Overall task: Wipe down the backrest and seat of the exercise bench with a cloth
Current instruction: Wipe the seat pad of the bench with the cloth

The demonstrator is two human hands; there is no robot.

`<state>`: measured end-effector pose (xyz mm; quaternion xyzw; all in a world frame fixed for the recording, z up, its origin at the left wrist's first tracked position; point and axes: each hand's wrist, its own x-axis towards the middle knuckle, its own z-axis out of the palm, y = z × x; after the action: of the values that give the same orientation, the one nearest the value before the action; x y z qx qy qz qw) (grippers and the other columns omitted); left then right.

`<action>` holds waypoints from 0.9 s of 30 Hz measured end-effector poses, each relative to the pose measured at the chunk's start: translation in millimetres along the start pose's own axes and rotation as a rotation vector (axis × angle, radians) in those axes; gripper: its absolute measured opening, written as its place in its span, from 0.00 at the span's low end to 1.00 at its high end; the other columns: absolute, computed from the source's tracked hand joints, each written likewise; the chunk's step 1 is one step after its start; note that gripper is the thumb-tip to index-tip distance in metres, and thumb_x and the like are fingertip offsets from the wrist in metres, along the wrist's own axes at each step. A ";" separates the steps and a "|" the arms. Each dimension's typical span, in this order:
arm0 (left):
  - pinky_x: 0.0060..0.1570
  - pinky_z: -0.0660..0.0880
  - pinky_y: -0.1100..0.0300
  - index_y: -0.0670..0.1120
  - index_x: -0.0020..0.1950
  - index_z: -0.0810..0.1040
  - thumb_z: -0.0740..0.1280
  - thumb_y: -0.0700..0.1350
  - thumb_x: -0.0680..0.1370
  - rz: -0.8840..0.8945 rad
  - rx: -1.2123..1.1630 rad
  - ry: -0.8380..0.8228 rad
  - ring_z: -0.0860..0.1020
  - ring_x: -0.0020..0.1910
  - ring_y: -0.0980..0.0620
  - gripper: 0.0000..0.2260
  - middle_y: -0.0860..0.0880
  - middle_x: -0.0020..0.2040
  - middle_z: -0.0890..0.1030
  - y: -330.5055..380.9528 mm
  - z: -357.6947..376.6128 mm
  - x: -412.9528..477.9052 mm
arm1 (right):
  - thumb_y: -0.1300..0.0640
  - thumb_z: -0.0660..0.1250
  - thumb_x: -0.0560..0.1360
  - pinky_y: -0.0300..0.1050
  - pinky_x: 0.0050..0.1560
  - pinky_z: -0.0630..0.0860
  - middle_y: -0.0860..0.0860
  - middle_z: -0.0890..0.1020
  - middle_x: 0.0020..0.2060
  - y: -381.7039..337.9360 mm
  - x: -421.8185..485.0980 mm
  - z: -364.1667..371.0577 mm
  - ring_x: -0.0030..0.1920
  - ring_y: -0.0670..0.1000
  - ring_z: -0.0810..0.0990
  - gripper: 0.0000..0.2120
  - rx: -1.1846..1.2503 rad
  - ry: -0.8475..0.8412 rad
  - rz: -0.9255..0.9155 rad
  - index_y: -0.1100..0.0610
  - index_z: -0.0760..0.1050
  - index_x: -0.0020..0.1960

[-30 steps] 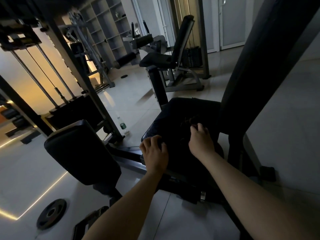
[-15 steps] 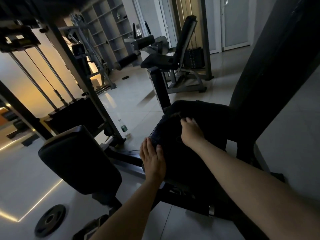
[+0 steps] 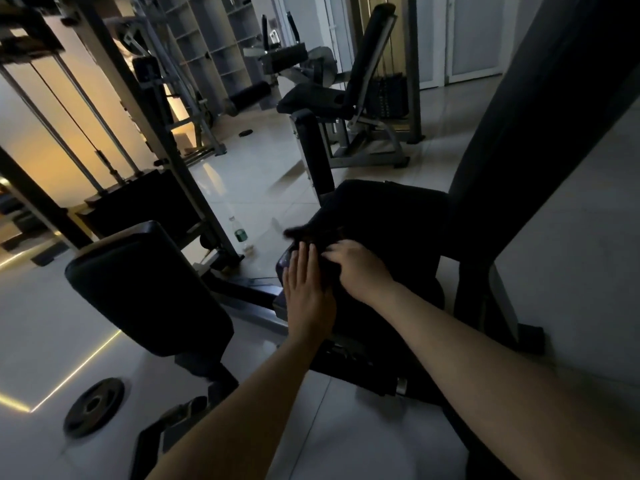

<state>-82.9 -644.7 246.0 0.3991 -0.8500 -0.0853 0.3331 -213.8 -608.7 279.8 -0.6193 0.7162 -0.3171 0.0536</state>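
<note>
Centrally, head view: right hand (image 3: 356, 268), fingers curled, is pressing a dark cloth (image 3: 311, 233) onto the seat (image 3: 391, 216); left hand (image 3: 306, 292) is lying flat, holding nothing, at the seat's left edge. Seat-wiping step; next strokes probably call for covering the remaining pad and the backrest (image 3: 540, 109), upper right.

no legible text, bottle label (blurred)
</note>
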 end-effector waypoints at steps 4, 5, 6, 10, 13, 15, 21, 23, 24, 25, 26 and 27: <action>0.76 0.38 0.49 0.51 0.80 0.56 0.45 0.52 0.80 -0.046 0.141 -0.092 0.48 0.80 0.52 0.27 0.51 0.80 0.56 10.0 9.4 1.9 | 0.64 0.51 0.80 0.56 0.68 0.67 0.55 0.66 0.73 53.6 -35.8 -36.1 0.71 0.59 0.64 0.23 -0.131 0.119 0.402 0.57 0.63 0.75; 0.76 0.37 0.49 0.51 0.79 0.58 0.45 0.52 0.80 -0.057 0.143 -0.096 0.48 0.80 0.52 0.27 0.51 0.80 0.57 11.7 9.4 1.9 | 0.64 0.52 0.79 0.57 0.66 0.69 0.55 0.64 0.74 53.8 -39.5 -40.3 0.71 0.61 0.65 0.24 -0.125 0.127 0.467 0.58 0.61 0.76; 0.76 0.37 0.50 0.51 0.79 0.59 0.45 0.52 0.80 -0.067 0.147 -0.098 0.49 0.80 0.53 0.26 0.52 0.80 0.57 12.8 9.3 1.6 | 0.64 0.53 0.79 0.56 0.67 0.69 0.55 0.64 0.74 48.9 -39.3 -41.1 0.70 0.61 0.65 0.24 -0.105 0.133 0.493 0.58 0.60 0.76; 0.75 0.42 0.49 0.53 0.77 0.62 0.50 0.51 0.82 -0.109 0.167 -0.130 0.52 0.79 0.51 0.23 0.52 0.79 0.60 20.7 2.8 6.3 | 0.64 0.60 0.75 0.49 0.69 0.67 0.56 0.76 0.67 6.5 -17.5 -25.9 0.68 0.59 0.72 0.23 0.061 0.135 0.302 0.57 0.72 0.70; 0.72 0.47 0.49 0.52 0.75 0.65 0.55 0.50 0.81 -0.123 0.165 -0.170 0.57 0.75 0.48 0.22 0.52 0.77 0.65 20.8 -6.8 17.7 | 0.65 0.60 0.75 0.43 0.72 0.63 0.56 0.74 0.70 -20.8 -3.5 -19.9 0.71 0.55 0.71 0.24 0.226 -0.015 0.161 0.57 0.73 0.70; 0.71 0.49 0.48 0.53 0.74 0.67 0.54 0.50 0.81 -0.119 0.148 -0.190 0.58 0.74 0.48 0.20 0.53 0.76 0.67 19.6 -10.9 27.8 | 0.66 0.58 0.77 0.42 0.73 0.57 0.57 0.71 0.73 -15.5 -1.8 -19.4 0.73 0.56 0.66 0.23 0.201 -0.022 0.123 0.58 0.72 0.71; 0.75 0.47 0.44 0.56 0.77 0.63 0.52 0.54 0.82 -0.076 0.231 -0.315 0.53 0.78 0.46 0.22 0.52 0.80 0.60 24.6 -7.8 54.9 | 0.63 0.48 0.81 0.60 0.75 0.57 0.59 0.57 0.77 55.7 -5.4 -37.2 0.77 0.61 0.53 0.23 0.037 0.138 0.548 0.60 0.59 0.76; 0.74 0.47 0.44 0.57 0.77 0.61 0.51 0.55 0.82 -0.068 0.289 -0.332 0.53 0.78 0.45 0.23 0.50 0.80 0.58 26.3 -4.7 56.2 | 0.61 0.50 0.81 0.61 0.74 0.59 0.60 0.55 0.77 59.6 0.0 -35.3 0.77 0.62 0.54 0.26 -0.005 0.141 0.675 0.59 0.50 0.79; 0.74 0.48 0.44 0.57 0.77 0.60 0.51 0.55 0.82 -0.059 0.309 -0.333 0.54 0.78 0.44 0.23 0.50 0.80 0.58 26.2 -3.2 56.3 | 0.61 0.51 0.81 0.58 0.73 0.60 0.60 0.59 0.76 56.3 5.1 -31.3 0.75 0.61 0.57 0.27 -0.031 0.162 0.657 0.59 0.52 0.79; 0.73 0.49 0.44 0.57 0.77 0.60 0.51 0.55 0.82 -0.048 0.321 -0.334 0.54 0.77 0.44 0.23 0.50 0.80 0.58 25.5 -2.6 57.9 | 0.62 0.52 0.80 0.56 0.72 0.62 0.60 0.64 0.73 51.2 12.5 -25.9 0.74 0.61 0.60 0.26 -0.033 0.191 0.592 0.59 0.56 0.77; 0.73 0.51 0.44 0.57 0.77 0.61 0.51 0.55 0.82 -0.038 0.325 -0.336 0.56 0.77 0.43 0.23 0.50 0.80 0.59 23.1 -3.2 61.0 | 0.63 0.54 0.79 0.54 0.71 0.64 0.60 0.68 0.71 44.9 21.2 -20.6 0.72 0.60 0.64 0.25 0.000 0.199 0.512 0.60 0.61 0.76; 0.72 0.53 0.44 0.56 0.77 0.61 0.52 0.54 0.82 -0.032 0.320 -0.338 0.57 0.75 0.43 0.23 0.51 0.79 0.61 19.8 -4.7 66.1 | 0.64 0.55 0.78 0.52 0.71 0.65 0.60 0.71 0.69 36.6 30.9 -17.2 0.70 0.61 0.67 0.24 0.065 0.182 0.437 0.60 0.65 0.74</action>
<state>-122.6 -679.6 290.6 0.4401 -0.8900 -0.0202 0.1173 -260.2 -629.4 284.2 -0.4163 0.8247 -0.3754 0.0759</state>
